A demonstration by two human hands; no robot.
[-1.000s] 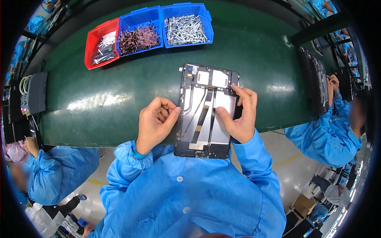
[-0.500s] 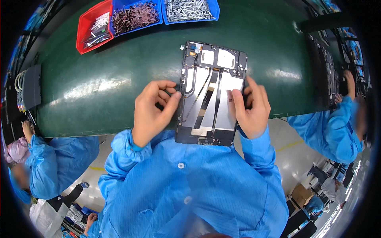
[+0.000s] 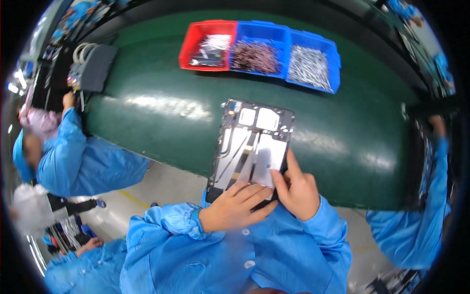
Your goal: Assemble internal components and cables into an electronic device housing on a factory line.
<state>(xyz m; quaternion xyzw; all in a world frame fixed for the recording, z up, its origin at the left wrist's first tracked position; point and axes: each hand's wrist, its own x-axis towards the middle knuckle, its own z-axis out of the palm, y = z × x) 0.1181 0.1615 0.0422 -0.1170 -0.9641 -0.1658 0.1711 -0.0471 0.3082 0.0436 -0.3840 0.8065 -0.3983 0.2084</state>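
An opened tablet body (image 3: 273, 147), with a black frame, silvery metal plate and dark ribbon cables, lies at the near edge of the green table, slightly tilted. My left hand (image 3: 235, 208) rests across its lower end, fingers stretched out side by side over the plate and covering that part. At the tablet's right edge is my right hand (image 3: 297, 192), its thumb on the metal plate and its index finger along the side. The other right-hand fingers are curled and partly hidden.
Beyond the tablet stand a red bin (image 3: 186, 51) and two blue bins (image 3: 336, 63) with many small parts. A grey box (image 3: 98, 68) with cables is at the far left of the green table (image 3: 161, 130). Blue-clad people sit at left (image 3: 93, 161) and right (image 3: 406, 235).
My left hand has moved from the tablet's left edge onto its lower end. My right hand stays at the right edge. The view has shifted, so the bins appear lower and farther right.
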